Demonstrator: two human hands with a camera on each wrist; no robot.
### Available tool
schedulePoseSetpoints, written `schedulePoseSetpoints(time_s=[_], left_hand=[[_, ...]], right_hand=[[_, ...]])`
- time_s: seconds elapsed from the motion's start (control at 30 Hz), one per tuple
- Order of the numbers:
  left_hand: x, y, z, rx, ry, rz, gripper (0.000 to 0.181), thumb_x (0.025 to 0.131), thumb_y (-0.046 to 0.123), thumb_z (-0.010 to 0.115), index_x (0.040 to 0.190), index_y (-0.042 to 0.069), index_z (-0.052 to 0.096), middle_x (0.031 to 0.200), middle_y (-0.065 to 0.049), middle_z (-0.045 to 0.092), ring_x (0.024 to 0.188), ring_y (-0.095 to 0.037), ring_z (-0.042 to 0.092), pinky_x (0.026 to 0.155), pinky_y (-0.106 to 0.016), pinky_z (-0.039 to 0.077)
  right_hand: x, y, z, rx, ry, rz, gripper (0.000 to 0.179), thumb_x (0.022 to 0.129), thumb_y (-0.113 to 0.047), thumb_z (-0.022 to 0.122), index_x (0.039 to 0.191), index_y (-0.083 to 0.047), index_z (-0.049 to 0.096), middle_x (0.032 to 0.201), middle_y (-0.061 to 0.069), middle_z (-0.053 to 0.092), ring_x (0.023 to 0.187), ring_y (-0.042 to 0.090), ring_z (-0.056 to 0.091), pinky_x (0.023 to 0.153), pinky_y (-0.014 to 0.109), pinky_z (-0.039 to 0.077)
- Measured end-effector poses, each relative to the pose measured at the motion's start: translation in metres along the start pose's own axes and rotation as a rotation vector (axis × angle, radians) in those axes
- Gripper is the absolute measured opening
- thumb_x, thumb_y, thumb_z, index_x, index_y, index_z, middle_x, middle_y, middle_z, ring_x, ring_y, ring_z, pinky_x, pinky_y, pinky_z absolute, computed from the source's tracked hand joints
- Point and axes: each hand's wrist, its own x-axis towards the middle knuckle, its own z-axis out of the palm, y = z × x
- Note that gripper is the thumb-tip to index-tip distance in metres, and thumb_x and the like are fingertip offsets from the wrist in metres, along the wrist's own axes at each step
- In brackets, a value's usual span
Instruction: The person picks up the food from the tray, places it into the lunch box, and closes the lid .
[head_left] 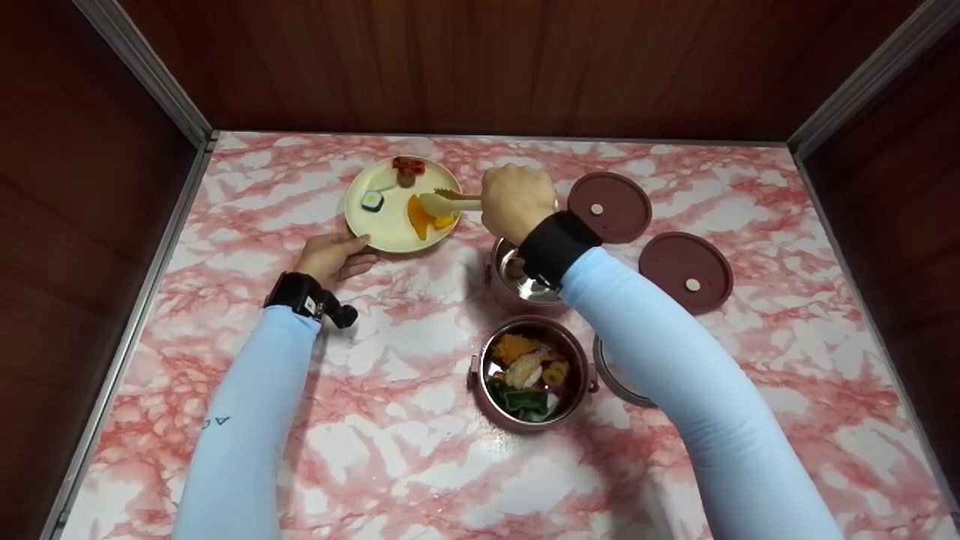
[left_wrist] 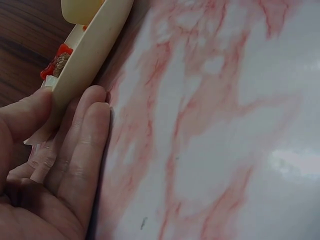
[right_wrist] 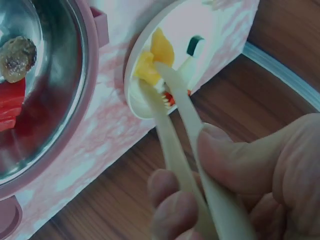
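Observation:
My left hand (head_left: pixel 330 256) holds the near-left rim of a cream plate (head_left: pixel 391 234), thumb on top and fingers beneath it in the left wrist view. On the plate lie an orange piece of food (head_left: pixel 417 219), a yellow piece (head_left: pixel 444 222), a sushi roll (head_left: pixel 373 200), a brown piece (head_left: pixel 406 179) and a red piece (head_left: pixel 409 164). My right hand (head_left: pixel 517 199) grips pale tongs (right_wrist: pixel 175 145). Their tips are at the yellow and orange pieces, one tip overlapping them in the right wrist view.
Under my right wrist stands a pink steel-lined pot (head_left: pixel 517 304) holding red and brown food. Nearer is a second pot (head_left: pixel 525 426) with several foods. Two dark red lids (head_left: pixel 622 196) (head_left: pixel 679 274) lie to the right. A round rimmed item (head_left: pixel 619 388) is partly hidden by my right sleeve.

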Motion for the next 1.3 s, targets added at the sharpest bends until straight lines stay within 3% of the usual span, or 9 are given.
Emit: schedulePoseSetpoints(time_s=[0.1, 0.2, 0.4, 0.6, 0.73, 0.9, 1.0, 1.3], left_hand=[[0.002, -0.001, 0.0, 0.004, -0.004, -0.011, 0.029, 0.092, 0.008, 0.07, 0.115, -0.001, 0.054, 0.095, -0.02, 0.073, 0.09, -0.028, 0.072, 0.09, -0.036, 0.051], [0.004, -0.002, 0.0, -0.001, -0.003, -0.018, 0.03, 0.092, 0.007, 0.07, 0.115, -0.001, 0.053, 0.093, -0.018, 0.073, 0.09, -0.027, 0.072, 0.09, -0.036, 0.051], [0.006, -0.002, 0.0, 0.009, 0.003, -0.014, 0.032, 0.092, 0.009, 0.07, 0.117, -0.002, 0.054, 0.093, -0.018, 0.073, 0.089, -0.026, 0.072, 0.089, -0.036, 0.052], [0.01, -0.004, -0.001, 0.027, 0.005, -0.012, 0.034, 0.092, 0.012, 0.071, 0.118, 0.0, 0.053, 0.095, -0.017, 0.074, 0.089, -0.025, 0.073, 0.089, -0.035, 0.052], [0.009, -0.003, -0.002, 0.024, 0.019, -0.011, 0.034, 0.091, 0.012, 0.073, 0.117, 0.0, 0.055, 0.097, -0.017, 0.073, 0.09, -0.025, 0.072, 0.088, -0.035, 0.053], [0.001, 0.0, -0.003, 0.006, 0.01, -0.023, 0.037, 0.091, 0.011, 0.072, 0.12, -0.003, 0.054, 0.103, -0.018, 0.072, 0.095, -0.026, 0.071, 0.092, -0.036, 0.05], [-0.004, 0.002, -0.003, 0.002, 0.001, -0.026, 0.039, 0.092, 0.011, 0.072, 0.123, -0.003, 0.055, 0.103, -0.018, 0.072, 0.097, -0.026, 0.071, 0.094, -0.036, 0.049], [-0.005, 0.002, 0.001, -0.012, -0.012, -0.014, 0.04, 0.091, 0.01, 0.073, 0.124, -0.004, 0.055, 0.105, -0.02, 0.071, 0.099, -0.028, 0.07, 0.096, -0.037, 0.047]], right_hand=[[0.0, 0.006, 0.0, 0.019, -0.01, 0.007, 0.014, 0.084, -0.013, 0.063, 0.096, -0.008, 0.068, 0.093, 0.012, 0.066, 0.085, 0.031, 0.063, 0.071, 0.05, 0.054], [0.001, 0.014, -0.006, 0.061, -0.07, 0.049, 0.015, 0.084, -0.015, 0.062, 0.097, -0.009, 0.065, 0.094, 0.011, 0.064, 0.086, 0.03, 0.062, 0.073, 0.05, 0.053], [-0.012, 0.039, -0.038, 0.083, -0.145, 0.099, 0.017, 0.089, -0.021, 0.056, 0.099, -0.011, 0.066, 0.093, 0.009, 0.062, 0.084, 0.029, 0.06, 0.071, 0.05, 0.053], [-0.051, 0.083, -0.073, 0.047, -0.089, -0.014, 0.019, 0.091, -0.027, 0.06, 0.101, -0.02, 0.075, 0.091, 0.012, 0.067, 0.082, 0.033, 0.062, 0.065, 0.051, 0.051], [-0.076, 0.113, -0.086, 0.006, -0.059, -0.082, 0.013, 0.09, -0.028, 0.067, 0.099, -0.024, 0.076, 0.085, 0.01, 0.068, 0.076, 0.033, 0.061, 0.058, 0.051, 0.047], [-0.1, 0.142, -0.083, -0.057, -0.065, -0.136, 0.005, 0.088, -0.024, 0.069, 0.09, -0.025, 0.074, 0.075, 0.005, 0.062, 0.065, 0.029, 0.056, 0.05, 0.048, 0.042], [-0.108, 0.154, -0.076, -0.08, -0.092, -0.144, 0.008, 0.087, -0.022, 0.069, 0.093, -0.027, 0.073, 0.072, 0.004, 0.06, 0.063, 0.027, 0.055, 0.05, 0.048, 0.042], [-0.113, 0.167, -0.048, -0.065, -0.107, -0.173, 0.011, 0.083, -0.022, 0.074, 0.093, -0.025, 0.075, 0.073, 0.005, 0.062, 0.064, 0.026, 0.056, 0.051, 0.049, 0.042]])
